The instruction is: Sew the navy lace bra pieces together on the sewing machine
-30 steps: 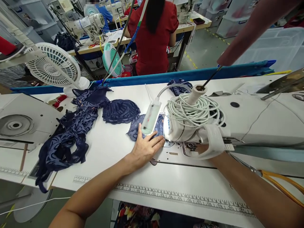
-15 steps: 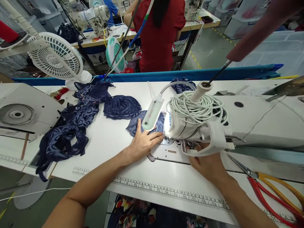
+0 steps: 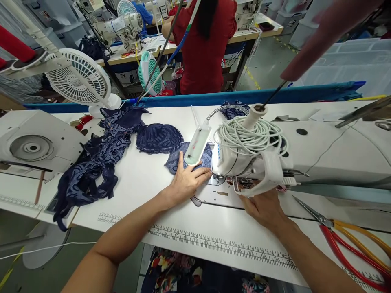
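My left hand (image 3: pixel 187 181) lies with fingers stretched out, its tips on the edge of a blue lace fabric piece (image 3: pixel 174 160) beside the needle area of a white sewing machine (image 3: pixel 240 160). A small lamp (image 3: pixel 198 144) on a bendy metal neck hangs over that fabric and covers part of it. My right hand (image 3: pixel 264 207) reaches under the machine head from the right. The machine's white guard hides its fingertips, so I cannot see whether they grip anything. A darker navy lace cup piece (image 3: pixel 159 138) rests to the left.
A heap of navy lace garments (image 3: pixel 94 162) lies on the left of the table. Scissors (image 3: pixel 345 240) with red and orange handles are near my right forearm. Coiled pale cord (image 3: pixel 249 136) sits on the machine. A white fan (image 3: pixel 77 77) and a person in red (image 3: pixel 203 49) are beyond.
The whole view has shifted slightly. Both hands stay in nearly the same places at the machine, and the fabric beside my left hand shows no clear movement.
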A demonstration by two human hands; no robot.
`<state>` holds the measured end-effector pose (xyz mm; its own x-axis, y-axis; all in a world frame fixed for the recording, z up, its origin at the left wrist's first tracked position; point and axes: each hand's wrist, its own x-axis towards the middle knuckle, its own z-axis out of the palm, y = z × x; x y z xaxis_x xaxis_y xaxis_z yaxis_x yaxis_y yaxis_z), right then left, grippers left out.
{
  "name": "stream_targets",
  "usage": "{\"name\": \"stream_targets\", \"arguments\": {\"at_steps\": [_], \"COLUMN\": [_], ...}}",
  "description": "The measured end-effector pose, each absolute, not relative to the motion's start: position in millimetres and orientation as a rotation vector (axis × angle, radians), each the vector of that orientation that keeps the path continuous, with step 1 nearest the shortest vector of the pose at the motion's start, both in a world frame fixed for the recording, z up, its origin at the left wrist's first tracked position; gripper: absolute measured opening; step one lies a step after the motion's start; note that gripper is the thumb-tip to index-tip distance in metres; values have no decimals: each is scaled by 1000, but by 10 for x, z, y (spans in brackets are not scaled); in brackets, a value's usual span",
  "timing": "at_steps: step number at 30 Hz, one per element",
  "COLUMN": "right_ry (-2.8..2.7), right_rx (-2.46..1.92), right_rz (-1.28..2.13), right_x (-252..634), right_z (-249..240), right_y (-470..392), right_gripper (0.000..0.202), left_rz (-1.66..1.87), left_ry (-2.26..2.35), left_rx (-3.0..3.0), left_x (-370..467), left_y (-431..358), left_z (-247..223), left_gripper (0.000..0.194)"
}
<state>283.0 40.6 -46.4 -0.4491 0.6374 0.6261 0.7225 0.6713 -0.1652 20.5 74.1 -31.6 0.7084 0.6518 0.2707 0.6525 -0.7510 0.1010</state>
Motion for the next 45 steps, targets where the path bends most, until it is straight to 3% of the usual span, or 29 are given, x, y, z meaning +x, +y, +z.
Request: {"name": "stream_targets", "arguments": {"at_steps": [11,32,39,45], "right_ry": [-2134,-2088,-2133,-2111], "right_rx": [-1183,-1073,-1134,-1122], "right_rz": [-145,-210,-310,-279], "right_x": [2808,2809,2848,2816], "right_z": [-558,-505,-529,-457], "right_y": [399,385,402,385], "right_gripper": [23,18,29,18], "left_rz": [-489,-459,-426,-446], "left_ry": [-1180,-1124,-1123,-1102], "left_rx": [-3039,-2954,-2956,-2953], "left_x": [188,206,200,198], "left_y": [762,682,692,668], "left_z": [-271,-286,-317,-330], "left_gripper": [55,55,57,51]}}
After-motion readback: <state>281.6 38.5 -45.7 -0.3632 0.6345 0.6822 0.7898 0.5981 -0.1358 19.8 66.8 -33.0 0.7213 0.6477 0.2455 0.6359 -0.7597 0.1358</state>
